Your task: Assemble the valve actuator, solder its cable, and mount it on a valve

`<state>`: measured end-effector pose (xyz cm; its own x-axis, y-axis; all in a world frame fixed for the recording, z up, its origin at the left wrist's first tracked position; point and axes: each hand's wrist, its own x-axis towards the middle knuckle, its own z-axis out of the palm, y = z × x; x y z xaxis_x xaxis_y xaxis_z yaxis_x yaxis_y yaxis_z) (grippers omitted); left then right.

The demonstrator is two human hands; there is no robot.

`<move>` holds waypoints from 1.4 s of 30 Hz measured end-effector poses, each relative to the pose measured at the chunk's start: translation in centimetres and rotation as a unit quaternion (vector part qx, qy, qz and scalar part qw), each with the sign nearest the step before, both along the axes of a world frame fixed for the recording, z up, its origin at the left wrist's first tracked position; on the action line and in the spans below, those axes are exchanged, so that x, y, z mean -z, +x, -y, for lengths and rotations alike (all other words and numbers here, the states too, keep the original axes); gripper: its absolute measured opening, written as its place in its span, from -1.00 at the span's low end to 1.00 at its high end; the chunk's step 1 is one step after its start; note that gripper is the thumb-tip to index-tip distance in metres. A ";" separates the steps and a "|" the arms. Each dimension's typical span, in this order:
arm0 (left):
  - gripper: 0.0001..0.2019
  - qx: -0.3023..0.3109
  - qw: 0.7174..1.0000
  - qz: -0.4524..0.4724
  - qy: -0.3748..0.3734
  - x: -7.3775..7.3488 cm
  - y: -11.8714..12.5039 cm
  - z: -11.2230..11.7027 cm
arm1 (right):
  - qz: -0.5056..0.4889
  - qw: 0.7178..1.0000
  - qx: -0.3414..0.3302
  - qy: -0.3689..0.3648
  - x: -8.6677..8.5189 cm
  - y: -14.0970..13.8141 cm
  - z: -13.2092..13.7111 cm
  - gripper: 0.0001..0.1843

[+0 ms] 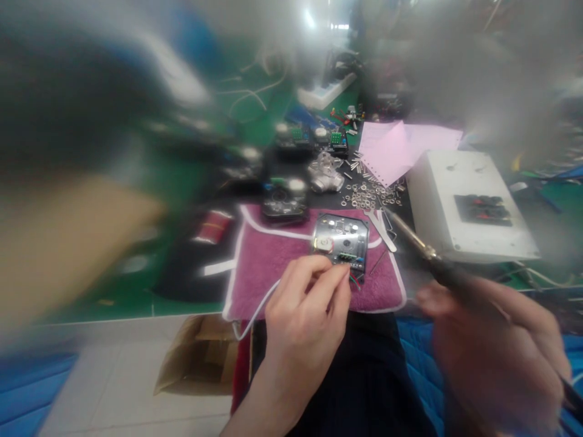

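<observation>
lower right: right hand (496, 346), blurred, wrapped round soldering iron (444, 270); a slip could burn left hand (310, 303), lower centre, fingertips together, apparently on thin wires (355, 281). centre: circuit board (336, 235) on purple towel (268, 258); tugging could shift it.

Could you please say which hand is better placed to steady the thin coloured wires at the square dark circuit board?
Probably the left hand: it lies right by the wires and board, while the right hand, farther off, holds a black-handled soldering iron.
</observation>
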<state>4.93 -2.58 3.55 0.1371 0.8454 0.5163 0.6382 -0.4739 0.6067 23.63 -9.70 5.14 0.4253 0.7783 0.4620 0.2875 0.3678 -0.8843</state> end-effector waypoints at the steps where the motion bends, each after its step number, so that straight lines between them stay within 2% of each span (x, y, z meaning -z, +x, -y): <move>1: -0.84 0.000 1.000 0.001 0.005 0.1 0.0 0.0 | -0.020 1.000 0.013 -0.001 0.0 0.0 0.5 -0.62; 6: -0.84 0.000 1.000 0.014 0.015 0.4 0.0 -0.3 | -0.071 0.995 0.028 -0.062 0.8 0.5 2.2 -0.69; 14: -0.86 -0.001 1.000 0.029 0.000 0.6 0.0 -0.3 | -0.073 0.994 0.041 -0.071 1.9 0.1 2.2 -0.72; 25: -0.87 -0.003 1.000 0.027 0.004 0.2 0.1 -0.3 | 0.080 0.995 0.005 -0.058 1.9 0.0 1.5 -0.89; 33: -0.86 -0.008 0.999 0.038 0.005 0.6 0.3 -0.3 | 0.079 0.995 0.016 -0.062 2.2 0.0 1.6 -0.84; 42: -0.87 -0.005 0.999 0.038 -0.003 0.4 0.2 -0.4 | 0.074 0.994 0.019 -0.072 1.8 -0.3 1.4 -0.87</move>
